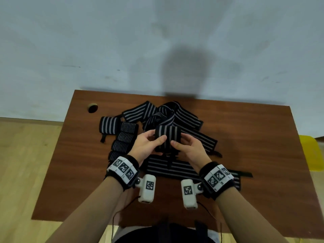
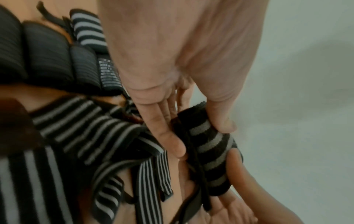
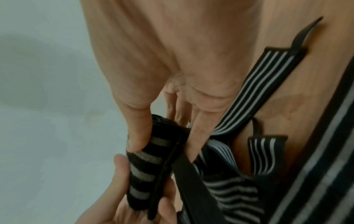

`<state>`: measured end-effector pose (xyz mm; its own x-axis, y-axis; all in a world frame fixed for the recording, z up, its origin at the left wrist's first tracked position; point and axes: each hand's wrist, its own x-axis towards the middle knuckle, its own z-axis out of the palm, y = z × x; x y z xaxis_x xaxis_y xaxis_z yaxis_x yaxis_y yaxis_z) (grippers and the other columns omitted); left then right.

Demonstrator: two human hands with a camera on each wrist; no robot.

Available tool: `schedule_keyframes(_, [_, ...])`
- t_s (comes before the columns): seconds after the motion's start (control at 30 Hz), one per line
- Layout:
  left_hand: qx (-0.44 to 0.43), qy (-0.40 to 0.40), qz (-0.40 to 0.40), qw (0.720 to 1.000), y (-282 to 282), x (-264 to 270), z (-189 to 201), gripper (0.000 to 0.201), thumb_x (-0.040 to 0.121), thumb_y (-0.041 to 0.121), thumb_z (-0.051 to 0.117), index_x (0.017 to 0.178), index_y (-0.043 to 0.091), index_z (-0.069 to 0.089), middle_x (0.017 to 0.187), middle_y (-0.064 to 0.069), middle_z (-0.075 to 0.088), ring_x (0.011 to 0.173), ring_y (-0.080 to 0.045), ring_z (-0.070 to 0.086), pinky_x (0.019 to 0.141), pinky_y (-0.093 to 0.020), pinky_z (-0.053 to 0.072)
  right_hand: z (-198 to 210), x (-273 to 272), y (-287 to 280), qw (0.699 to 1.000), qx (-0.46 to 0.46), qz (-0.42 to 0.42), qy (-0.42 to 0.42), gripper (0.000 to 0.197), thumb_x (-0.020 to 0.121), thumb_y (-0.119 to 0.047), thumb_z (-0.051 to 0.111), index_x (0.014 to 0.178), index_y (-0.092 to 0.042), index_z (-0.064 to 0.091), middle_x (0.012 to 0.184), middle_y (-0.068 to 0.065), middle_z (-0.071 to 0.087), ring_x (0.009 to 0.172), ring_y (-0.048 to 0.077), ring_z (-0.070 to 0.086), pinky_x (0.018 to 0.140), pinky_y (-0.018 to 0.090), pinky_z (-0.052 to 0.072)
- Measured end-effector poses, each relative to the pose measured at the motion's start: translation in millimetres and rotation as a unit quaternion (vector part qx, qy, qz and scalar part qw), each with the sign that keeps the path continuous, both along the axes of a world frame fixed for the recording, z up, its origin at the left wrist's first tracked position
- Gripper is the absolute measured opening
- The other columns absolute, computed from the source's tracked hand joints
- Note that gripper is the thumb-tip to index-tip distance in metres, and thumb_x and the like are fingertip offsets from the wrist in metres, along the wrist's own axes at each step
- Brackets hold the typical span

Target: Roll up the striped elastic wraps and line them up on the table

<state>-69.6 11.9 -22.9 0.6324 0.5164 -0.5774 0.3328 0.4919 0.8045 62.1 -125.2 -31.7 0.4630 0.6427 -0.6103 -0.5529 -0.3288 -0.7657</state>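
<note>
A reddish-brown wooden table [image 1: 245, 137] is being used as the work surface, with a round cable hole [image 1: 93, 107] cut near its far left corner. A row of rolled wraps [image 1: 122, 139] is being kept along the left side, one roll beside another. A loose pile of unrolled striped wraps [image 1: 184, 120] is being left across the middle, and one flat wrap [image 1: 175, 169] is lying nearer the front edge.
</note>
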Motion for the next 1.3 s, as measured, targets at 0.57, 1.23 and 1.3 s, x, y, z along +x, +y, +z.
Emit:
schedule_keyframes(0.57, [-0.016,0.137,0.174,0.975,169.2,-176.3,-83.0,0.031,0.090,0.026,0.077,0.113,0.015,0.060,0.120,-0.012,0.066,0.108,-0.029,0.068,0.087,-0.057,0.060,-61.3,-169.0,184.6,0.949,-0.087,0.284,-0.107,0.085,0.095,-0.039,0.071,0.163,-0.028,0.020,0.163,-0.005,0.033,0.147,0.018,0.037,0.115,0.032,0.039])
schedule_keyframes(1.23, [0.066,0.171,0.122,0.975,169.4,-174.1,-151.8,0.042,0.098,0.035,0.068,0.135,0.018,0.060,0.136,-0.010,0.060,0.111,-0.020,0.067,0.069,-0.031,0.063,-94.8,-169.5,187.3,0.866,-0.151,0.420,-0.225,0.078,0.102,-0.039,0.058,0.164,-0.032,0.011,0.171,-0.012,0.009,0.148,0.018,0.034,0.120,0.041,0.036])
schedule_keyframes(1.3, [0.104,0.188,0.085,0.973,170.3,-172.6,-151.5,0.041,0.096,0.042,0.069,0.131,0.023,0.061,0.131,-0.006,0.063,0.112,-0.020,0.067,0.077,-0.038,0.063,-98.1,-166.3,181.5,0.863,-0.152,0.416,-0.243,0.078,0.102,-0.039,0.058,0.164,-0.033,0.011,0.171,-0.013,0.007,0.149,0.017,0.032,0.120,0.041,0.036])
